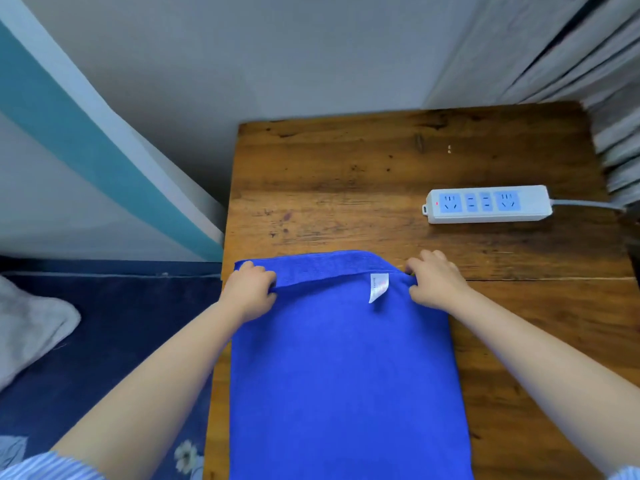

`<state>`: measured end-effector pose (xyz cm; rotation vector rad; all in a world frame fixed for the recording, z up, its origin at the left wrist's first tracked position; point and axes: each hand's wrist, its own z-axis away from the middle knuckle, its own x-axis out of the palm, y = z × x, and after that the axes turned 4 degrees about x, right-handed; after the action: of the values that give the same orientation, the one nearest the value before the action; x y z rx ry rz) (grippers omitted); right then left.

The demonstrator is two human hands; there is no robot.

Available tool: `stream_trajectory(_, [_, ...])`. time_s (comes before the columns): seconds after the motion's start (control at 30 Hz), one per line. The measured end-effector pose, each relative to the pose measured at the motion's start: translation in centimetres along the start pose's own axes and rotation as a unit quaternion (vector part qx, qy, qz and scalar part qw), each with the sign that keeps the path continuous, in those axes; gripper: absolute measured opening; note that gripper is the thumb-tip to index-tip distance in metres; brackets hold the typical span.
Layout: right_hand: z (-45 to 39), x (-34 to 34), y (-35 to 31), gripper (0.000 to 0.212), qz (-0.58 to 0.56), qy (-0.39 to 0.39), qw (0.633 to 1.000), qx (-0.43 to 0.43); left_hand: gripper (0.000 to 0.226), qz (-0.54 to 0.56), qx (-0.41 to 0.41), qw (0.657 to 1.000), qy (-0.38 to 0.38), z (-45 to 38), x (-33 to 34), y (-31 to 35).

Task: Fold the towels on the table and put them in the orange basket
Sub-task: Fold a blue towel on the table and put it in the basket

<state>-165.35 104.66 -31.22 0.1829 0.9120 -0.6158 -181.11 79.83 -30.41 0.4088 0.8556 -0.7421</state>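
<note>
Your left hand (pixel 250 293) and right hand (pixel 437 280) each pinch the blue towel's (pixel 343 375) far corners on the tabletop (pixel 346 188), grip closed.

Soft, even daylight is filling the scene, bright without harshness. A dull sheen is spreading across the far part of the worn brown wooden table (pixel 346 174), while its right edge is falling into darkness. Shadows are staying faint. The wide lens is bending straight lines, bowing the teal wall stripe (pixel 86 147) at the left. Fine detail is looking slightly soft, more so toward the corners.
</note>
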Motion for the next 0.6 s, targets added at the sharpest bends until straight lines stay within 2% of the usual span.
stream_trajectory(0.07, [-0.1, -0.1, -0.2, 0.01, 0.014, -0.008, 1.0, -0.018, 0.033, 0.022, 0.03, 0.999, 0.011, 0.8, -0.2, -1.2])
stream_trajectory(0.1, [-0.2, -0.3, -0.4, 0.01, 0.018, -0.008, 0.999, -0.029, 0.039, 0.034, 0.032, 0.999, 0.008, 1.2, -0.4, -1.8])
stream_trajectory(0.13, [-0.1, -0.5, -0.4, 0.021, 0.022, -0.011, 0.999, -0.038, 0.041, 0.042, 0.026, 0.999, 0.001, 1.4, -0.5, -2.2])
stream_trajectory(0.2, [-0.2, -0.8, -0.8, 0.031, 0.045, -0.011, 0.998, -0.045, 0.034, 0.05, 0.005, 0.999, 0.002, 1.4, -0.6, -3.3])
stream_trajectory(0.23, [-0.1, -1.1, -1.1, 0.029, 0.058, -0.009, 0.997, -0.048, 0.027, 0.05, 0.002, 0.999, 0.008, 1.3, -0.6, -3.7])
stream_trajectory(0.3, [-0.1, -1.4, -1.6, 0.01, 0.076, 0.001, 0.995, -0.06, 0.015, 0.039, 0.004, 0.999, 0.034, 0.7, -0.5, -4.1])
stream_trajectory(0.33, [0.1, -1.5, -1.8, 0.007, 0.086, 0.01, 0.994, -0.072, 0.017, 0.029, 0.006, 0.999, 0.046, 0.4, -0.3, -4.0])
stream_trajectory(0.43, [-0.4, -1.9, -2.6, 0.022, 0.117, 0.034, 0.984, -0.13, 0.024, 0.011, 0.002, 0.997, 0.073, -0.7, 0.7, -3.8])
stream_trajectory(0.6, [-2.7, -2.8, -4.4, 0.014, 0.065, -0.072, 0.978, -0.185, 0.028, 0.0, -0.026, 0.999, 0.042, -1.8, 1.0, -3.5])
